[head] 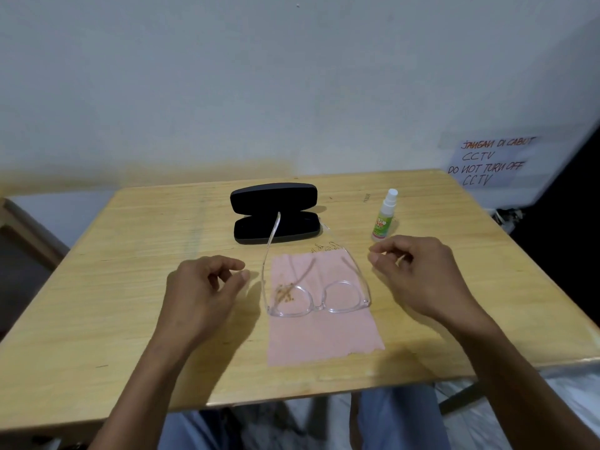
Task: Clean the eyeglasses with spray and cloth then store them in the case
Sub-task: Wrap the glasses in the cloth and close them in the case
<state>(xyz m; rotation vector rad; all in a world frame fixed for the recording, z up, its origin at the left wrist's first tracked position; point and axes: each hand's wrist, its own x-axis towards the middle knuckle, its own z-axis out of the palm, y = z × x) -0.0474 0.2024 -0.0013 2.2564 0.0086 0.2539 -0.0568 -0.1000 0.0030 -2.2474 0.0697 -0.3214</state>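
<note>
Clear-framed eyeglasses (319,307) rest on a pink cloth (324,332) with their arms unfolded and pointing away from me. Brown smudges mark the left lens. A black glasses case (274,213) lies open behind the cloth, and one arm of the glasses reaches up in front of it. A small white spray bottle (384,216) stands upright to the right of the case. My left hand (201,293) hovers just left of the glasses, fingers curled and empty. My right hand (422,274) hovers just right of them, also empty.
Everything sits on a light wooden table (130,287) pushed against a white wall. A paper notice (490,162) about CCTV hangs at the right. My knees show below the table's front edge.
</note>
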